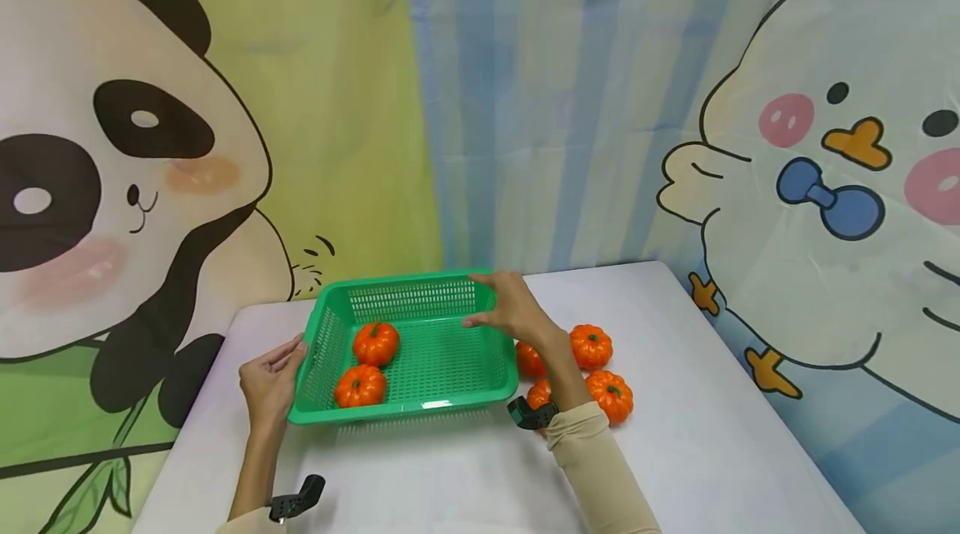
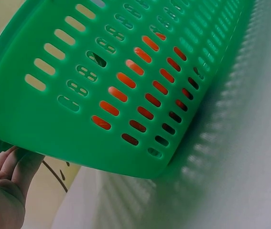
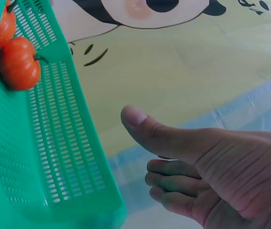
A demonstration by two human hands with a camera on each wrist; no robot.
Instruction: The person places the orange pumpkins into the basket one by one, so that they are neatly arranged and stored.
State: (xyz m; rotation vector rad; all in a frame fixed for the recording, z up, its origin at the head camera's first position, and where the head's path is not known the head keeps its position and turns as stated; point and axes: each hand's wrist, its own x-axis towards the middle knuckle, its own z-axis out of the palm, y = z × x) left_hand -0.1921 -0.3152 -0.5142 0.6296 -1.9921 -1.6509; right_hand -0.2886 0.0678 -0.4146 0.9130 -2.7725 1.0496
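A green plastic basket (image 1: 442, 363) with slotted walls sits over the white table. Inside it, toward the left, lie two small orange pumpkins, a rear pumpkin (image 1: 376, 343) and a front pumpkin (image 1: 361, 386). My left hand (image 1: 272, 380) grips the basket's left rim, its fingers (image 2: 12, 164) curled at the edge in the left wrist view. At the right end, my right hand (image 1: 513, 306) hovers above the rim with thumb and fingers spread. The right wrist view shows that hand (image 3: 211, 176) apart from the basket (image 3: 73, 143), holding nothing.
Several more orange pumpkins (image 1: 591, 346) lie on the white table (image 1: 712, 434) right of the basket, partly hidden by my right forearm. Behind the table hangs a cartoon-printed curtain (image 1: 510, 101) with a panda and a white bird.
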